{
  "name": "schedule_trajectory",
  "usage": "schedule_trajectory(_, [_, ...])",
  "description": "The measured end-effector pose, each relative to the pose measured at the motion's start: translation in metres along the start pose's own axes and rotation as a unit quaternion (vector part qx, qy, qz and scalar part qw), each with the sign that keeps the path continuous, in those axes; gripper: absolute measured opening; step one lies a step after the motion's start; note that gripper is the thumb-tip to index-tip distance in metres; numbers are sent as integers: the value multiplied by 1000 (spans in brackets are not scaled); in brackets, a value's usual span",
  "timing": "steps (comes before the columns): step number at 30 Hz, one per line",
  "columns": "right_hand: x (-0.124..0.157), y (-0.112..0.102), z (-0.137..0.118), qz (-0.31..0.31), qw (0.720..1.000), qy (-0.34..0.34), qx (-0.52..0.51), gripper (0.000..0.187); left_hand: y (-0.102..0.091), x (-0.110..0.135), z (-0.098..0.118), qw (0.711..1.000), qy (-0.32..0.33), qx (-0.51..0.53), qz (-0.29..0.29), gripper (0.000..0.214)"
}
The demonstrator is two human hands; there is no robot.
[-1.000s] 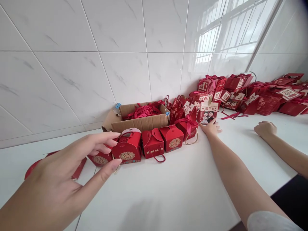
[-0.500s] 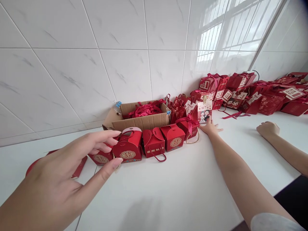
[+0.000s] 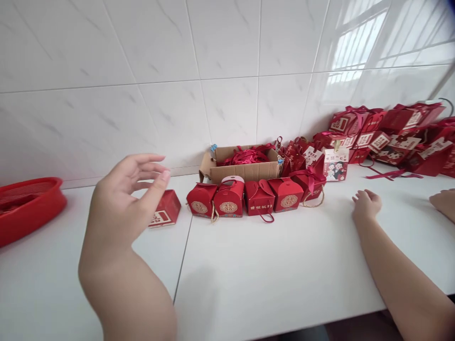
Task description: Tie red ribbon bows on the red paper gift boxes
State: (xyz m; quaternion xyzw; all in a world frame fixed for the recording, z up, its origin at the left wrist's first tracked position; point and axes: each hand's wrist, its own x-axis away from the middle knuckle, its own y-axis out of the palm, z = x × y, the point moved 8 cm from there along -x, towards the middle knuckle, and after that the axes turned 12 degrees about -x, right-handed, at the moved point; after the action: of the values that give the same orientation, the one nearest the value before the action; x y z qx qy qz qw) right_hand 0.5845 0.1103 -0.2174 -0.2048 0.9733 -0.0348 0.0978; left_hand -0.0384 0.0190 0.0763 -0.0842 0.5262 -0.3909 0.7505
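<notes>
My left hand (image 3: 124, 203) is raised above the white counter (image 3: 270, 274), fingers spread and open, holding nothing. Just behind its fingertips lies a flat red box (image 3: 165, 213). A row of small red gift boxes (image 3: 228, 202) stands in front of a cardboard box (image 3: 249, 169) filled with red ribbons. My right hand (image 3: 366, 204) rests on the counter to the right of the row, fingers curled in, nothing in it. It is clear of the bow-tied box (image 3: 308, 182) and of the white box with a cartoon couple (image 3: 336, 166).
A red plastic basket (image 3: 26, 208) sits at the far left. A pile of red gift boxes (image 3: 391, 135) lies along the tiled wall at the back right. Another person's hand (image 3: 442, 202) rests on the counter at the right edge.
My left hand has lifted away from the row of boxes. My right hand has drawn back from the cartoon box and curled. The view has swung left, showing the red basket.
</notes>
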Motion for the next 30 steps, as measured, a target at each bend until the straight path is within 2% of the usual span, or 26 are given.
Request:
schedule_trajectory(3, [16, -6, 5, -5, 999, 24, -49, 42, -9, -8, -46, 998, -54, -15, 43, 29])
schedule_trajectory(7, [29, -12, 9, 4, 996, 44, -73, 45, 9, -8, -119, 983, -127, -130, 14, 42])
schedule_trajectory(9, [33, -15, 11, 6, 996, 50, -79, 46, 30, 6, -153, 965, -181, -186, -27, 59])
schedule_trajectory(12, [38, -18, 15, 8, 995, 57, -87, 47, 74, 38, -192, 941, -272, -177, -95, 95])
schedule_trajectory(14, [40, -20, 17, 8, 994, 60, -89, 48, 93, 54, -205, 938, -301, -156, -69, 111])
schedule_trajectory(18, [41, -20, 19, 1, 996, 56, -75, 49, 104, 68, -218, 944, -302, -135, 5, 116])
schedule_trajectory(22, [40, -18, 20, -12, 998, 47, -51, 48, 87, 67, -223, 951, -297, -64, 63, 111])
schedule_trajectory(24, [41, -17, 19, -17, 998, 44, -46, 45, 74, 62, -211, 964, -242, -4, 108, 109])
schedule_trajectory(26, [42, -16, 17, -20, 998, 39, -45, 43, 64, 58, -192, 975, -173, 54, 128, 105])
schedule_trajectory(30, [45, -15, 8, -20, 999, 18, -36, 39, 66, 62, -144, 986, -40, 140, 84, 96])
